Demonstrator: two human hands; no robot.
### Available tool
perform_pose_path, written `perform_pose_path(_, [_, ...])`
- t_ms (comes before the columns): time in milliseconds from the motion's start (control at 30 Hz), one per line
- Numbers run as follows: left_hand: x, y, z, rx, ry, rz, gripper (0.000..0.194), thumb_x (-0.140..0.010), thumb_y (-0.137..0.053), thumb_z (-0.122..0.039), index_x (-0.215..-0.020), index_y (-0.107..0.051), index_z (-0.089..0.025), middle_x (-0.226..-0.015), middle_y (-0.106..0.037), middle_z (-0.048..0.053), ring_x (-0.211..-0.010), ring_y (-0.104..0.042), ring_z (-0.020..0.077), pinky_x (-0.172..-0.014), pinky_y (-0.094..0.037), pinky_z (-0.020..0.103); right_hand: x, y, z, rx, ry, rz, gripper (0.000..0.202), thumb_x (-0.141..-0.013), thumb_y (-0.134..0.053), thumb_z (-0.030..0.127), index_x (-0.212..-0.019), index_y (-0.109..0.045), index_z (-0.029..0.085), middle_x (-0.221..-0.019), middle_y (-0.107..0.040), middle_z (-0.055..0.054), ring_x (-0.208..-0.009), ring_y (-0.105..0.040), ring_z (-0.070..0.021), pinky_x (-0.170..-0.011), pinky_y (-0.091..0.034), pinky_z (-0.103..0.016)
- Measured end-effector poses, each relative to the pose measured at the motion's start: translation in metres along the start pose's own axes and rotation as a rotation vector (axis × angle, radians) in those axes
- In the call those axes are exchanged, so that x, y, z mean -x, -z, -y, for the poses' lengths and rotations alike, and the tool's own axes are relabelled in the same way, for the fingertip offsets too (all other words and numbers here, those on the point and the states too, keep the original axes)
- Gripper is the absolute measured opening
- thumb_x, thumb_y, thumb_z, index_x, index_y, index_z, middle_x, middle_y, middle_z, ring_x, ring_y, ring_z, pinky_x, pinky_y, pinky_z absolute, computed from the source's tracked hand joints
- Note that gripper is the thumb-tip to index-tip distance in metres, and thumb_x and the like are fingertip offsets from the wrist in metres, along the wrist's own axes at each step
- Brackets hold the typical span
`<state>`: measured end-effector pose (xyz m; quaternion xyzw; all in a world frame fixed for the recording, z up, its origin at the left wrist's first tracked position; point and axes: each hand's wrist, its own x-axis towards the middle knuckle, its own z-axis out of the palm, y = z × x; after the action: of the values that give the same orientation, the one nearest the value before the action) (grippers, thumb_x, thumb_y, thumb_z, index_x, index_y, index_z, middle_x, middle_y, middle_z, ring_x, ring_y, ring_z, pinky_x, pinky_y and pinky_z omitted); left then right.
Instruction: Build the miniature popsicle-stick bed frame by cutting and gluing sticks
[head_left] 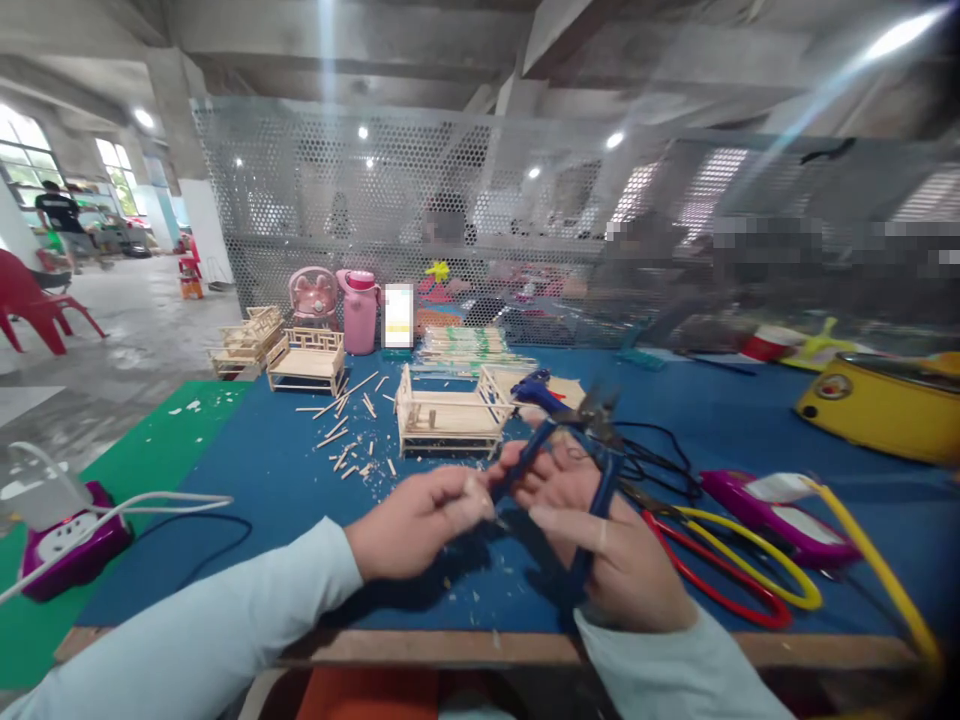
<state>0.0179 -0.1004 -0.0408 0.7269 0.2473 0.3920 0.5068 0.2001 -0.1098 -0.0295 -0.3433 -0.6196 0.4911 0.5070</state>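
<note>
My right hand (622, 550) holds blue-handled pliers (606, 480), their handles spread and their jaws pointing away from me, blurred. Pressed together in a pinch, the fingers of my left hand (424, 520) are beside the right fingertips; what they grip is too small to make out. Just beyond both hands stands a miniature wooden bed-like frame (454, 412) with railings. Short wooden sticks (345, 455) and offcuts lie scattered to its left. Behind the pliers is a blue tool (536, 390), partly hidden, perhaps a glue gun.
Similar wooden pieces (306, 362) stand at the back left, near a pink thermos (360, 315) and bundled sticks (465, 345). Red-and-yellow-handled scissors (735, 570), a purple power strip (780, 520) and a yellow pot (877, 405) are on the right. Another purple strip (75, 545) with cables sits left.
</note>
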Motion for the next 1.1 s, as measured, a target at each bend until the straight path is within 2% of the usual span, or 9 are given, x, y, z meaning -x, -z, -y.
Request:
perform_pose_path(67, [-0.006, 0.007, 0.004, 0.169, 0.145, -0.169, 0.041, -0.079, -0.051, -0.057, -0.074, -0.051, -0.017, -0.078, -0.059, 0.003, -0.061, -0.052, 0.0098, -0.056, -0.042, 0.022, -0.001, 0.014, 0.001, 0.294, 0.037, -0.034, 0.063, -0.073, -0.055, 0.025, -0.133, -0.037, 0.03, -0.123, -0.057, -0.008, -0.112, -0.056, -0.026, -0.1, -0.04, -0.049])
perform_pose_path(133, [-0.011, 0.013, 0.007, 0.24, 0.21, -0.273, 0.043, -0.075, -0.057, -0.058, -0.071, -0.051, -0.016, -0.065, -0.056, -0.001, -0.046, -0.046, 0.0057, -0.046, -0.037, 0.019, -0.001, 0.024, 0.001, 0.613, 0.074, 0.007, 0.064, -0.073, -0.055, 0.021, -0.135, -0.039, 0.027, -0.131, -0.052, -0.009, -0.122, -0.048, -0.0272, -0.107, -0.031, -0.05])
perform_pose_path(233, [-0.015, 0.016, 0.008, 0.291, 0.219, -0.33, 0.042, -0.071, -0.063, -0.055, -0.069, -0.053, -0.014, -0.058, -0.056, -0.003, -0.045, -0.049, 0.0045, -0.046, -0.039, 0.018, 0.0, 0.028, 0.0, 0.925, 0.094, 0.136, 0.068, -0.071, -0.05, 0.015, -0.138, -0.039, 0.023, -0.14, -0.044, -0.009, -0.131, -0.038, -0.027, -0.109, -0.029, -0.049])
perform_pose_path(333, [-0.014, 0.015, 0.005, 0.354, 0.241, -0.319, 0.042, -0.067, -0.067, -0.052, -0.07, -0.054, -0.013, -0.062, -0.059, -0.002, -0.049, -0.055, 0.0054, -0.049, -0.043, 0.017, 0.0, 0.024, 0.0, 1.066, 0.095, 0.185, 0.071, -0.07, -0.045, 0.012, -0.139, -0.036, 0.022, -0.14, -0.044, -0.01, -0.131, -0.038, -0.0258, -0.107, -0.032, -0.047])
perform_pose_path(567, [-0.011, 0.013, 0.003, 0.422, 0.256, -0.334, 0.036, -0.064, -0.074, -0.041, -0.073, -0.051, -0.014, -0.061, -0.062, -0.002, -0.05, -0.06, 0.0071, -0.048, -0.044, 0.016, -0.002, 0.013, 0.009, 1.141, 0.139, 0.269, 0.076, -0.066, -0.044, 0.007, -0.14, -0.034, 0.022, -0.133, -0.049, -0.01, -0.127, -0.044, -0.0247, -0.105, -0.036, -0.045])
perform_pose_path(1100, [-0.009, 0.012, 0.003, 0.42, 0.228, -0.269, 0.044, -0.059, -0.076, -0.047, -0.07, -0.05, -0.013, -0.059, -0.063, -0.002, -0.049, -0.06, 0.0073, -0.048, -0.044, 0.016, -0.002, 0.012, 0.016, 1.128, 0.174, 0.259, 0.068, -0.066, -0.045, 0.01, -0.133, -0.044, 0.022, -0.124, -0.057, -0.01, -0.117, -0.052, -0.0252, -0.099, -0.043, -0.043])
